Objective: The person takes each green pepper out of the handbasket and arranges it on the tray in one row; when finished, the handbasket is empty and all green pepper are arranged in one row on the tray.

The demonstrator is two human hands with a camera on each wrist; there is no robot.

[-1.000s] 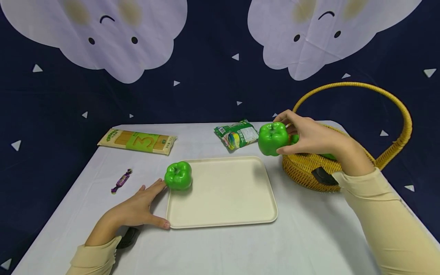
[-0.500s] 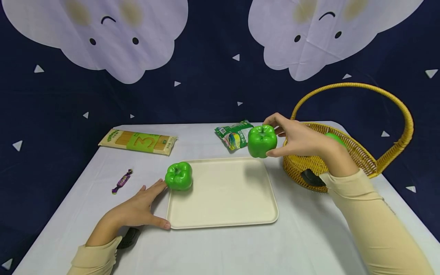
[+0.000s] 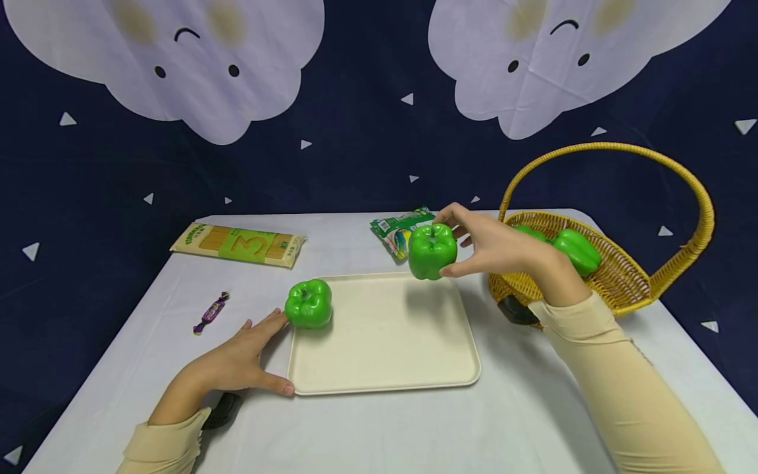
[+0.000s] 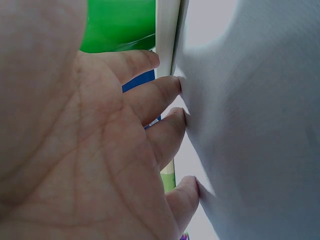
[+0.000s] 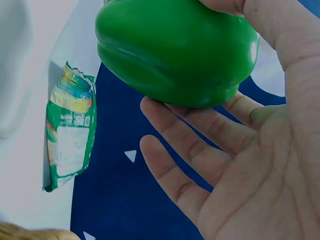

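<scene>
A green bell pepper (image 3: 432, 252) is pinched between the thumb and fingers of my right hand (image 3: 494, 247), held in the air over the back right part of a cream tray (image 3: 385, 349). The right wrist view shows this pepper (image 5: 170, 50) with the thumb above and fingertips below it. Another bell pepper (image 3: 308, 304) lies at the tray's left edge. Spread out at the tray's left side, my left hand (image 3: 239, 359) touches the rim with its thumb, fingers near the pepper. In the left wrist view its fingertips (image 4: 172, 82) meet the tray edge and white cloth.
A yellow wicker basket (image 3: 622, 289) with a tall handle stands at the right, holding green peppers (image 3: 577, 252). Behind the tray lies a green snack packet (image 3: 393, 234). Back left is a noodle packet (image 3: 237, 244); a purple wrapped candy (image 3: 211, 313) lies in front of it.
My right hand has carried the bell pepper leftward and slightly down, away from the basket to above the tray. More of the peppers in the basket shows. The left hand has stayed still.
</scene>
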